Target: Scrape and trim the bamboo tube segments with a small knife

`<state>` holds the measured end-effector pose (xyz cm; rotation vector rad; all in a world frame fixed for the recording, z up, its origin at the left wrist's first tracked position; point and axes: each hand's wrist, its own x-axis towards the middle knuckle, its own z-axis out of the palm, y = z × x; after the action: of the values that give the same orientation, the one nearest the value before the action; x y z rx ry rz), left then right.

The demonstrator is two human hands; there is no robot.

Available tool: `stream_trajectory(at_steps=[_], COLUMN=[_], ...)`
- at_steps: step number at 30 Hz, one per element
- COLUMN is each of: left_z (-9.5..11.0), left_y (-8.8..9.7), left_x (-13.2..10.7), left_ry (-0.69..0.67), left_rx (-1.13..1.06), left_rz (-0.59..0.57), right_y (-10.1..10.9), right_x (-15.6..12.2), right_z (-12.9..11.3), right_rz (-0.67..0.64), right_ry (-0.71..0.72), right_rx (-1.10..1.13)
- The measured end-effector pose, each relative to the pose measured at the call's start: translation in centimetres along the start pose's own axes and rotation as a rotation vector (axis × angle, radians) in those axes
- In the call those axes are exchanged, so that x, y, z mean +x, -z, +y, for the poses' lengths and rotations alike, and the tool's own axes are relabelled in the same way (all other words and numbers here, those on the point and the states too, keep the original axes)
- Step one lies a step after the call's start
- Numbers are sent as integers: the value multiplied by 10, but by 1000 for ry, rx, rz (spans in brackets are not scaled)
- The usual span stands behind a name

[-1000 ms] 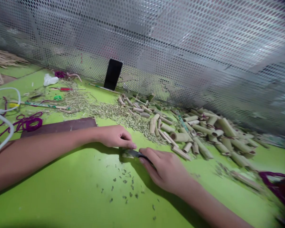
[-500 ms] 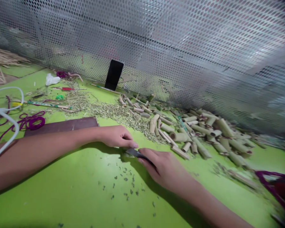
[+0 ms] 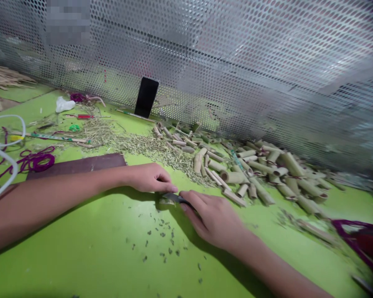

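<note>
My right hand (image 3: 213, 217) is closed around the dark handle of a small knife (image 3: 173, 198). The blade points left, towards the fingers of my left hand (image 3: 151, 178). That hand is pinched on a small bamboo piece (image 3: 168, 203), mostly hidden by the fingers and blade. The knife blade lies against or just over this piece; the exact contact is too small to make out. Small dark shavings (image 3: 161, 234) lie scattered on the green table (image 3: 90, 252) below both hands.
Cut bamboo pieces (image 3: 264, 169) are heaped to the right, beside a strip of pale shavings (image 3: 155, 149). A phone (image 3: 146, 97) leans on the perforated metal screen (image 3: 186, 54). Purple cord (image 3: 43, 160), a brown board (image 3: 81, 165) and a white cable (image 3: 6, 182) lie left.
The view has shifted slightly, so most things sit a little further left. The blade lies a little flatter and further left near the left fingertips. Both hands keep their grips.
</note>
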<state>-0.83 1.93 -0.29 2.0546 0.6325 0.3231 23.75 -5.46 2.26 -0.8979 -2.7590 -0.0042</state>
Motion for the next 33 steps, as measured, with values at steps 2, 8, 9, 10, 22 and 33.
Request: stream_trajectory(at_steps=[2,8,9,10,22,33], left_z=[0,-1,-1,-1,0,0], left_y=[1,7,7,7,4,6], left_x=[0,-2,-2,-2,0,-1], left_ry=[-9,-36,-34,-33,-26,-36], left_rx=[1,-8,-6,-2,13,44], left_rz=[8,-56,-56,-53,-30,-35], right_y=[-1,-1,-1,-2,-8,-11], right_x=[1,-1,-1,-1,2,-1], right_z=[-2,1,1,2,7,7], right_rz=[-18,-29,-24,-14,233,221], right_ry=[10,21,24,26,165,149], right_rx=[-1,-2,1,-2,-114,-64])
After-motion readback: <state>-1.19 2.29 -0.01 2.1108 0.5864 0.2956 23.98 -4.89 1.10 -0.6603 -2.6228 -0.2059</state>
